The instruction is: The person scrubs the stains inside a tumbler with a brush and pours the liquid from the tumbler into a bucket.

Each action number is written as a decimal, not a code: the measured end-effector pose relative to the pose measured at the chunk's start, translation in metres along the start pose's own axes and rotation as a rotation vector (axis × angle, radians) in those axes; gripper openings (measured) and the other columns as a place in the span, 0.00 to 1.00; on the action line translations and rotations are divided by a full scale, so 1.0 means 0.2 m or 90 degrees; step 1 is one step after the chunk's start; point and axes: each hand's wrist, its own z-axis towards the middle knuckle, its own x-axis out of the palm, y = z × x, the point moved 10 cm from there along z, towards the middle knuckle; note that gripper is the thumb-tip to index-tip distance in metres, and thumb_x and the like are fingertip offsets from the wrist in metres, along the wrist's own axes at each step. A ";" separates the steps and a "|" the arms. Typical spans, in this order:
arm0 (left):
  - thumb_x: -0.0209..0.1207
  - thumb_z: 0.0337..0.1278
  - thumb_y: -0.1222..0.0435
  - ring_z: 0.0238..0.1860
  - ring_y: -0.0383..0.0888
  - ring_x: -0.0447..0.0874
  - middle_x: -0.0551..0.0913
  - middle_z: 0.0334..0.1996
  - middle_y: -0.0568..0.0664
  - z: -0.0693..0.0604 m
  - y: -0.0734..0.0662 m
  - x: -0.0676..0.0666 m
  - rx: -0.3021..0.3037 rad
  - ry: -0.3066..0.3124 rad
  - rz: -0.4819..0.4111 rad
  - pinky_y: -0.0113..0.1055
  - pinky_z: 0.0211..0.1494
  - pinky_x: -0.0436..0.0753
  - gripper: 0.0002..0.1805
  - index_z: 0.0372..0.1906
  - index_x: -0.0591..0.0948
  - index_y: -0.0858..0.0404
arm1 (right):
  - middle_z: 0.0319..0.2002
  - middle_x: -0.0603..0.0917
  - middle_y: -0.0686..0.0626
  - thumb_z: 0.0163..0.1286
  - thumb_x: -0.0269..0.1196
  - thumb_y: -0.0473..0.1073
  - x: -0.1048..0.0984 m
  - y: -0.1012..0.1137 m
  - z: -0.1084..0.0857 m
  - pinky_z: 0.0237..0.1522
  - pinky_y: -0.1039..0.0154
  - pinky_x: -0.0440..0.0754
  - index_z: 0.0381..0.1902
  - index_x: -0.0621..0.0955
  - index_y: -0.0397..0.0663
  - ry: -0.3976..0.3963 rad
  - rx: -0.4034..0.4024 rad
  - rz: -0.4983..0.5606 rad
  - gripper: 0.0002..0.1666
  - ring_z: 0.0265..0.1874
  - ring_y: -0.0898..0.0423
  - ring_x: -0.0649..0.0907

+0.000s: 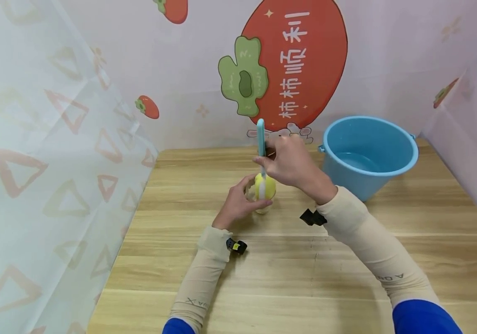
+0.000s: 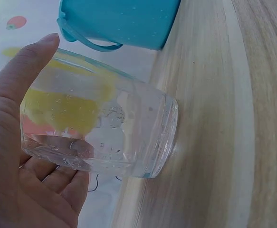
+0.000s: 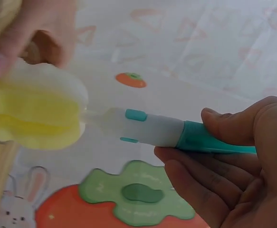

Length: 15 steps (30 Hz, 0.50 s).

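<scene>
A clear glass cup (image 2: 133,133) with water drops on its wall stands on the wooden table. My left hand (image 1: 236,202) grips it, thumb on one side and fingers on the other. From above, my right hand (image 1: 290,160) holds a sponge cup brush by its teal and white handle (image 1: 261,134). The yellow and white sponge head (image 1: 267,187) sits partly inside the cup, and its top part rises past the rim. In the right wrist view, thumb and fingers pinch the teal part of the handle (image 3: 195,135).
A blue bucket (image 1: 359,181) with a handle stands on the table (image 1: 288,283) at the back right. Behind the table hangs a printed cloth (image 1: 196,69) with persimmon pictures, and more patterned cloth (image 1: 54,185) borders the left side.
</scene>
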 end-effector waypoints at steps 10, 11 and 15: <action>0.78 0.51 0.42 0.67 0.48 0.80 0.80 0.70 0.44 0.01 -0.01 0.01 0.008 0.012 0.020 0.54 0.68 0.80 0.47 0.76 0.69 0.37 | 0.31 0.93 0.45 0.69 0.75 0.45 0.01 0.01 -0.04 0.32 0.57 0.87 0.35 0.88 0.40 0.002 0.025 0.016 0.12 0.30 0.52 0.92; 0.78 0.52 0.42 0.66 0.48 0.80 0.80 0.70 0.44 0.01 0.00 0.01 0.009 0.013 0.019 0.54 0.67 0.81 0.47 0.77 0.69 0.38 | 0.31 0.93 0.45 0.69 0.75 0.45 0.03 0.01 -0.04 0.32 0.57 0.88 0.35 0.88 0.40 0.005 0.028 0.023 0.12 0.30 0.52 0.92; 0.78 0.52 0.44 0.60 0.45 0.83 0.83 0.64 0.42 0.01 0.00 0.01 0.016 0.013 0.009 0.49 0.62 0.83 0.45 0.76 0.70 0.38 | 0.32 0.93 0.45 0.68 0.76 0.43 0.08 0.01 -0.05 0.34 0.57 0.90 0.35 0.88 0.40 0.000 0.021 0.044 0.11 0.31 0.52 0.93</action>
